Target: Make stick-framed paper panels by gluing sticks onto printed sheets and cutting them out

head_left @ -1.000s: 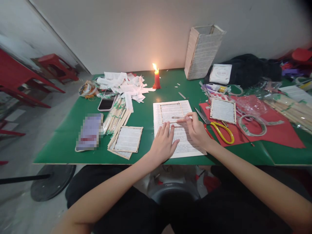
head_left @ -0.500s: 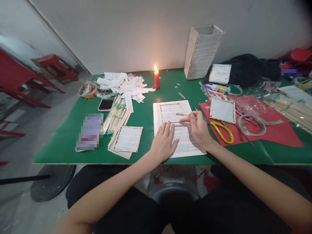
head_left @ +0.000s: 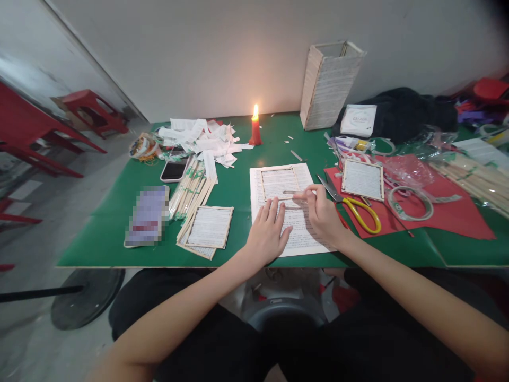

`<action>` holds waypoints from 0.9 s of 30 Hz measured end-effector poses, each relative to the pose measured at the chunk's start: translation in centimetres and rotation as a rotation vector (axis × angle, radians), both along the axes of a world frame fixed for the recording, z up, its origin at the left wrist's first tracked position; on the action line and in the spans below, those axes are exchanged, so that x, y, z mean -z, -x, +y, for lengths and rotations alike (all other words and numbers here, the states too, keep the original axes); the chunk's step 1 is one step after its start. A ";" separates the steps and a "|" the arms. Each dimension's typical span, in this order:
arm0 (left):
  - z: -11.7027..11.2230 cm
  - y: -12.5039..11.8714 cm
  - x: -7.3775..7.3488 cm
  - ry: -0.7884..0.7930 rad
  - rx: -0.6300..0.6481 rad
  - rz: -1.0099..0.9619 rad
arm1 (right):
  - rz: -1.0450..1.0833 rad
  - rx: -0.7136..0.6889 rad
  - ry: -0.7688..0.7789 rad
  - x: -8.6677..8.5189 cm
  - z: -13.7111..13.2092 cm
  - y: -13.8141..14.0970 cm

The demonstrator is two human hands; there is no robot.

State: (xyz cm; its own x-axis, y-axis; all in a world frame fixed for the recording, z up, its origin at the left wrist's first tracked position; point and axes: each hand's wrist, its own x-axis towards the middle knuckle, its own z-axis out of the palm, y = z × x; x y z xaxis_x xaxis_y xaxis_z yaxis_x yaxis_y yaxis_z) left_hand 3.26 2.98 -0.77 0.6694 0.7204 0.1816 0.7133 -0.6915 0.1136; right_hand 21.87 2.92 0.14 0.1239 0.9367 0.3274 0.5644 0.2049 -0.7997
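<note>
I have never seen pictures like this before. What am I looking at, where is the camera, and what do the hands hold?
There is no machine here. One camera is worn on a person's head and looks forward and down, so the arms at the bottom are the person's own. The left hand lies flat on a printed paper sheet. The right hand pinches a thin strip, too small to name exactly. On the green table are a lit red candle, bundled wooden sticks, a paper-filled frame and yellow-handled scissors.
</note>
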 end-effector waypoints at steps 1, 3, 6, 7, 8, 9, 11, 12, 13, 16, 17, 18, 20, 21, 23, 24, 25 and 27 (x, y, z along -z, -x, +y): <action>0.0 0.0 0.0 0.000 0.000 0.000 | 0.002 -0.006 -0.004 0.0 0.0 0.0; 0.0 0.0 0.1 0.001 0.002 0.001 | 0.010 -0.016 -0.002 0.0 -0.1 0.0; 0.0 0.0 0.1 0.004 0.002 0.003 | 0.006 -0.019 0.003 -0.1 -0.1 0.0; 0.0 0.0 0.1 0.005 0.001 0.003 | 0.002 -0.019 0.003 -0.1 0.0 0.0; 0.0 0.0 0.1 0.006 0.000 0.003 | 0.001 -0.019 0.004 -0.1 0.0 0.0; 0.0 0.0 0.1 0.006 0.000 0.002 | 0.004 -0.020 0.007 -0.1 0.1 0.0; 0.1 0.0 0.1 0.004 0.001 0.001 | 0.016 -0.027 0.020 -0.2 0.1 0.0; 0.1 0.0 0.1 0.002 0.001 0.002 | 0.022 -0.030 0.027 -0.2 0.2 0.0; 0.1 0.0 0.1 0.001 0.002 0.003 | 0.026 -0.034 0.033 -0.2 0.2 0.0; 0.1 -0.1 0.0 -0.001 -0.001 0.007 | 0.030 -0.033 0.039 -0.1 0.3 0.0; 0.0 -0.1 -0.1 0.000 -0.003 0.011 | 0.028 -0.029 0.037 -0.1 0.3 -0.1; 0.0 -0.1 -0.1 0.000 -0.004 0.016 | 0.023 -0.022 0.036 -0.1 0.4 -0.1; 0.0 -0.1 -0.3 0.000 -0.005 0.030 | 0.010 -0.011 0.037 -0.2 0.4 0.0; 0.0 -0.1 -0.3 0.000 -0.004 0.037 | 0.004 -0.008 0.039 -0.2 0.4 0.0; 0.0 -0.1 -0.4 0.001 0.001 0.041 | -0.004 -0.014 0.041 -0.3 0.4 0.0; 0.1 -0.1 -0.5 0.002 0.005 0.037 | -0.005 -0.019 0.040 -0.4 0.4 0.0; 0.1 0.0 -0.5 0.003 0.009 0.030 | -0.006 -0.026 0.037 -0.4 0.4 0.0; 0.2 0.0 -0.4 0.005 0.016 0.007 | -0.006 -0.044 0.029 -0.4 0.5 0.0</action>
